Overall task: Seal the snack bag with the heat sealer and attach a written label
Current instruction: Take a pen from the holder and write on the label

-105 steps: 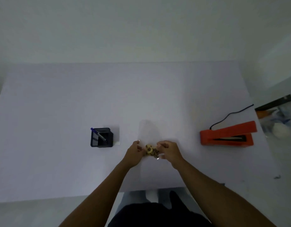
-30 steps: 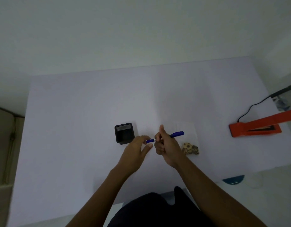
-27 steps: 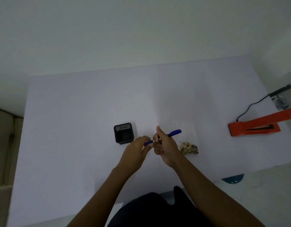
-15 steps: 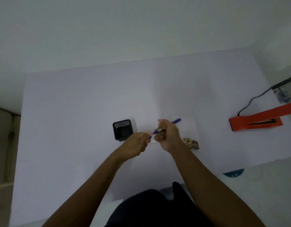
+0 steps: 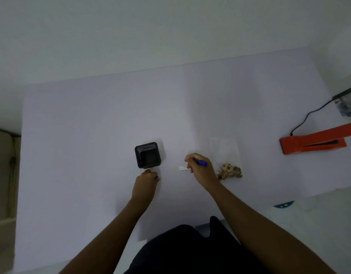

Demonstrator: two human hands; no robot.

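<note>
White tabletop (image 5: 91, 135) fills the head view under a pale wall. Just beyond the left hand (image 5: 146, 179) stands a black square pen holder (image 5: 148, 157); that hand's fingers curl round a small blue piece, apparently the pen cap (image 5: 156, 177). The right hand (image 5: 199, 168) grips the blue pen (image 5: 200, 162) with its tip end down at a small white label (image 5: 183, 168) lying just left of its knuckles; nothing lies between the two hands. Just right of the right hand lies the clear snack bag (image 5: 225, 153), its snacks (image 5: 230, 171) bunched at the near end. Well off to the right sits the orange heat sealer (image 5: 313, 142), arm raised, black cord (image 5: 307, 117) trailing away. Half a second ago the hands were together at the pen; now they are apart, the left drawn back toward the holder.
</note>
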